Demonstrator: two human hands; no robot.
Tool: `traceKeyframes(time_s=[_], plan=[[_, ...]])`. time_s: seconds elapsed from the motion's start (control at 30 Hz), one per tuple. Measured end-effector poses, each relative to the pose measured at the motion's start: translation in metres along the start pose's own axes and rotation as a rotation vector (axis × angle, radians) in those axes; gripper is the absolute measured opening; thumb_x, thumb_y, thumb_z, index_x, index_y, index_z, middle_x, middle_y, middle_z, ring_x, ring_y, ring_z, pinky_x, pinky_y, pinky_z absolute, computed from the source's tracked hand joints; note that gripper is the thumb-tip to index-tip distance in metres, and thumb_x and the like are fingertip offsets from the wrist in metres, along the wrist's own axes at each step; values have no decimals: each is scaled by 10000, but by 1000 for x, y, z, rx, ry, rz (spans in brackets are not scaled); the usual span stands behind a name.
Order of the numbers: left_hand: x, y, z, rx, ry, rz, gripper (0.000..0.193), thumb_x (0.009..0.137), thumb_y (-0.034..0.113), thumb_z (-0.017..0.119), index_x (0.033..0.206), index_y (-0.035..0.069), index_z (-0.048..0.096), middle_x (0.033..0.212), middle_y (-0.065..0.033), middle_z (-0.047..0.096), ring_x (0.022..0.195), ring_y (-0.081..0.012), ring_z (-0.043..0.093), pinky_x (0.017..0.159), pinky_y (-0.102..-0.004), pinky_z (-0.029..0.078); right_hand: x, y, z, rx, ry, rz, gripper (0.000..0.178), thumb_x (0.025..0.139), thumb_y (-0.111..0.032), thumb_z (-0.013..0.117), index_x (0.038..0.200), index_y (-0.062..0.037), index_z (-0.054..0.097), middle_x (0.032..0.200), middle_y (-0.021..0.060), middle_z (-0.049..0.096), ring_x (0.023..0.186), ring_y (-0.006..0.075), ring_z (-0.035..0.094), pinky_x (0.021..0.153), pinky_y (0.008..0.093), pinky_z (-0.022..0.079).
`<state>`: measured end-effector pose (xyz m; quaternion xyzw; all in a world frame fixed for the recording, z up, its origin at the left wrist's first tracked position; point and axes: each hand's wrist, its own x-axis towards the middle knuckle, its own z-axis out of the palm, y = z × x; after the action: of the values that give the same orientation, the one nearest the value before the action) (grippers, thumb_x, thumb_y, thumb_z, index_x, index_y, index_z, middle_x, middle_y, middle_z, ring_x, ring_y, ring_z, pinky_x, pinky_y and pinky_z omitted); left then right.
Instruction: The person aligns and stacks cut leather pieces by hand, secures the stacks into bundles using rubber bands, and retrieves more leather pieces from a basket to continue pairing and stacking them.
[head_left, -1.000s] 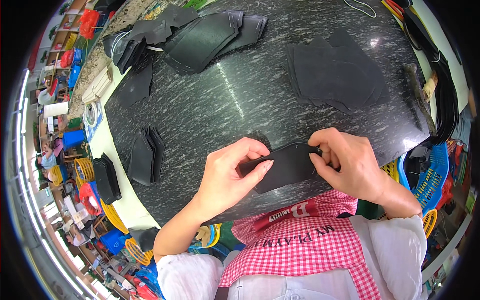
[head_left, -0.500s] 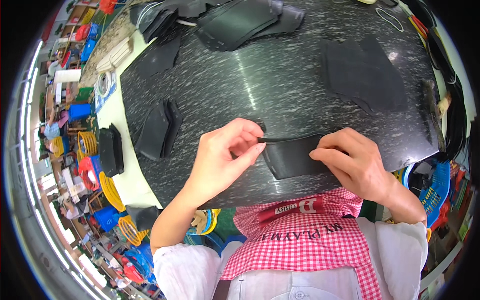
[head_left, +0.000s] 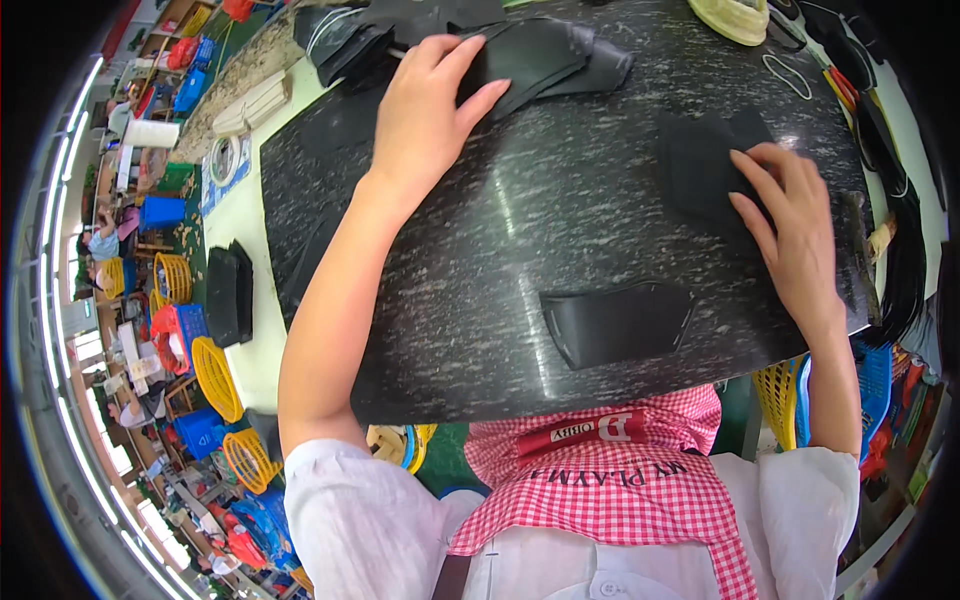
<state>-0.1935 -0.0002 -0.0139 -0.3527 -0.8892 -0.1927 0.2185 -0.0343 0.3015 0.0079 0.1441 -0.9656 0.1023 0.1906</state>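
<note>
A black leather-like piece (head_left: 622,326) with a curved top edge lies flat on the dark speckled tabletop in front of me. Neither hand touches it. My left hand (head_left: 430,115) is stretched to the far left, at the edge of a stack of smooth black pieces (head_left: 545,60); thumb and fingers are apart. Over on the right, my right hand (head_left: 795,225) rests at a pile of matte black pieces (head_left: 700,170). Its thumb and forefinger are spread on the pile, the other fingers bent.
A folded black stack (head_left: 230,295) stands on the pale strip along the left edge, near a tape roll (head_left: 225,160). At the far right are a pale yellow ring-shaped thing (head_left: 732,18) and hanging black strips (head_left: 900,250). Yellow baskets (head_left: 215,380) stand beyond the table.
Both hands have let go of the black piece, which now lies on the table. My left hand has gone far left to the smooth stack, my right hand to the matte pile.
</note>
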Motion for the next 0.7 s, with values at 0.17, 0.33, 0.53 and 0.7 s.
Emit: traceKeyframes(time_s=[0.17, 0.33, 0.53, 0.7], plan=[[4, 14, -6, 126, 121, 79, 391, 761, 188, 765, 1089, 26, 624, 1088, -89, 623, 970, -282, 595, 852, -350, 477, -12, 13, 3, 131, 40, 17, 204, 768, -75, 707, 967, -33, 693, 989, 69, 621, 855, 251, 574, 766, 349, 457], [-5, 24, -12, -526, -2, -300, 271, 785, 98, 744, 1000, 21, 598, 835, -12, 646, 785, -102, 599, 720, -262, 477, -9, -27, -24, 514, 66, -29, 233, 738, -102, 731, 965, -62, 694, 1015, 52, 631, 880, 222, 583, 756, 331, 437], [-19, 80, -59, -1069, 72, -635, 243, 826, 133, 733, 1020, 46, 616, 884, -15, 642, 741, -63, 604, 581, -203, 473, -27, -63, 7, 587, -114, -168, 419, 748, -237, 747, 1112, -59, 644, 1052, 82, 573, 862, 210, 558, 727, 316, 435], [-73, 122, -78, -1031, -452, -400, 340, 782, 52, 752, 1078, 25, 588, 897, -20, 609, 789, -88, 601, 614, -209, 490, -29, -52, -18, 1504, -347, 514, 394, 819, -97, 695, 1198, -36, 610, 1052, 64, 591, 809, 103, 535, 721, 245, 457]])
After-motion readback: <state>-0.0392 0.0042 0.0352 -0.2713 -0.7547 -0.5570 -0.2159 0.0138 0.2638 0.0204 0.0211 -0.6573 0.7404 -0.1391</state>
